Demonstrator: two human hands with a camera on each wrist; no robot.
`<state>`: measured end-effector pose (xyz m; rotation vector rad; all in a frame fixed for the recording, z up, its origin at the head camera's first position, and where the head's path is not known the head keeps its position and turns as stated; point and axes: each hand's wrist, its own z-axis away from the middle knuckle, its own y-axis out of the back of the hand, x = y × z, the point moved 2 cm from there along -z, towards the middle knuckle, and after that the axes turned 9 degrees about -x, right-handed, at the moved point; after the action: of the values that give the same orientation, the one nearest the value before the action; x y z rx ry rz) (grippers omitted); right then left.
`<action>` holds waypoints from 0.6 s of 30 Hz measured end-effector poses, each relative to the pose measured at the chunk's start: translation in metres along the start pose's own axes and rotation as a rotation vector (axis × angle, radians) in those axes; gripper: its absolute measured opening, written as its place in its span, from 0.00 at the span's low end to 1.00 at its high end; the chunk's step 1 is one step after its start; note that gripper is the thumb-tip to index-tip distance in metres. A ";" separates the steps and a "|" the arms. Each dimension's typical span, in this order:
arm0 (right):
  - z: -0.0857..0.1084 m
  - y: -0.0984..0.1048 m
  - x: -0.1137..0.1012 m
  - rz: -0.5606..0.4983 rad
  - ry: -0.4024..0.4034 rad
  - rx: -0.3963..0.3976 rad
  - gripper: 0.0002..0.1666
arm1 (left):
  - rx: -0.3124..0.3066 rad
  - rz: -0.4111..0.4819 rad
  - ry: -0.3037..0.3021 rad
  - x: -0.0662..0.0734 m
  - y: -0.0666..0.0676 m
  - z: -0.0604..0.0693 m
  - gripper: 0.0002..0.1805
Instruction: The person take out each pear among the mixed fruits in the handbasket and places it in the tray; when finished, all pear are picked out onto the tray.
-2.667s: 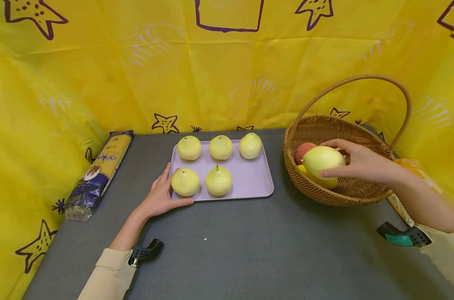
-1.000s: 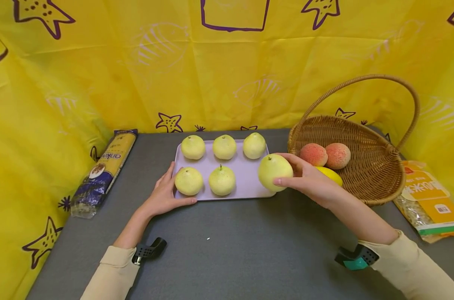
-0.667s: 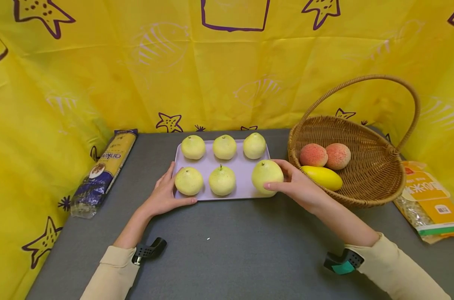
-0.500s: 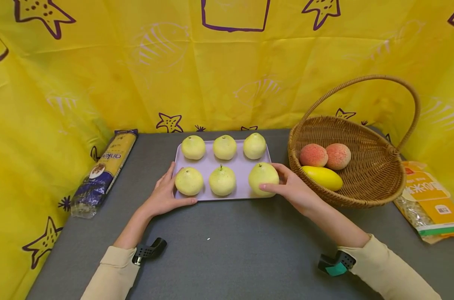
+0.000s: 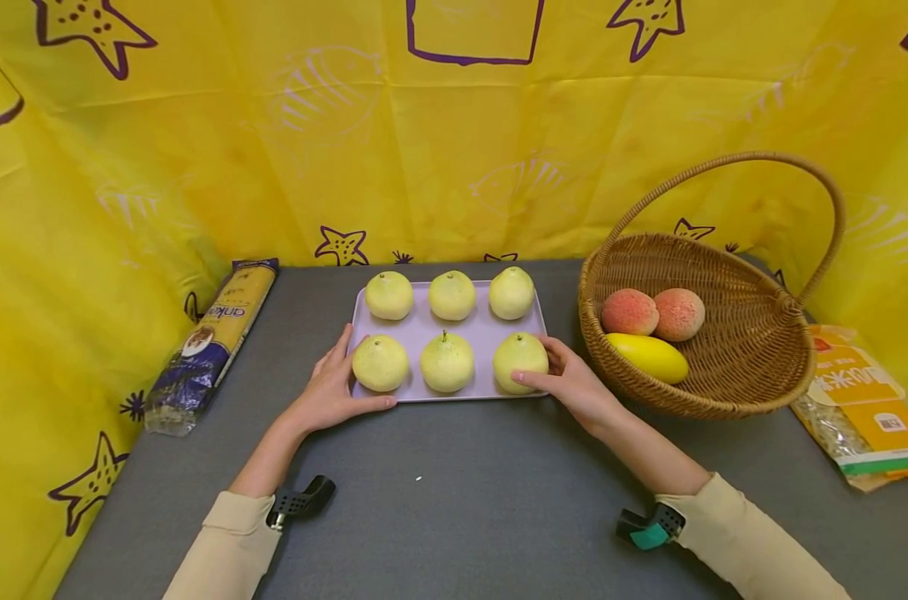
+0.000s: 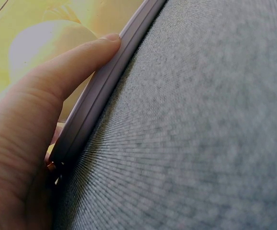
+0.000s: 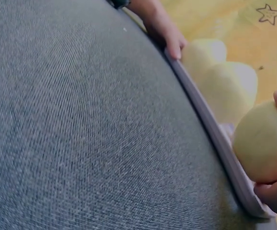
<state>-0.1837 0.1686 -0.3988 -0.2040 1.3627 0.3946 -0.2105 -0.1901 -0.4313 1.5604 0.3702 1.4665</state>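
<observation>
A lilac tray (image 5: 483,335) carries several round, pale yellow-green pears in two rows. My right hand (image 5: 583,393) holds the front right pear (image 5: 517,357) between thumb and fingers; this pear sits over the tray's front right corner. In the right wrist view the same pear (image 7: 262,143) is low, close against the tray rim (image 7: 210,122). My left hand (image 5: 326,400) grips the tray's front left corner, with the thumb along the front rim and the fingers at the left side. Up close, the left thumb (image 6: 76,64) lies on the rim (image 6: 97,91).
To the right stands a wicker basket (image 5: 761,333) with a tall handle, holding two peaches (image 5: 630,312) and a yellow mango-like fruit (image 5: 649,357). Beyond it lies an orange food packet (image 5: 859,400). A pasta packet (image 5: 214,342) lies at left. Yellow cloth (image 5: 454,167) hangs behind the grey table.
My right hand has lifted the pear out of the basket, carried it left and lowered it at the tray's front right corner. My left hand has stayed at the tray.
</observation>
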 end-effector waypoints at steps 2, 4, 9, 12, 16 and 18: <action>-0.002 0.000 0.002 -0.004 -0.004 0.005 0.45 | -0.001 0.003 -0.002 0.000 0.000 0.000 0.62; -0.003 0.000 0.003 0.004 -0.001 0.005 0.44 | 0.000 0.005 -0.004 0.000 0.000 0.000 0.62; -0.006 -0.001 0.006 0.085 0.020 -0.010 0.44 | 0.002 0.008 -0.010 0.000 0.000 0.000 0.62; -0.007 0.000 0.006 0.168 0.032 -0.025 0.44 | 0.004 0.008 -0.011 0.000 0.000 0.000 0.62; -0.007 0.002 0.005 0.281 0.053 -0.029 0.44 | 0.004 0.004 -0.008 0.001 0.000 0.000 0.62; -0.008 0.002 0.005 0.328 0.073 -0.024 0.44 | 0.004 0.001 -0.007 0.001 0.000 0.000 0.62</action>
<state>-0.1908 0.1681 -0.4047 -0.0128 1.4674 0.6833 -0.2100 -0.1897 -0.4309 1.5685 0.3683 1.4621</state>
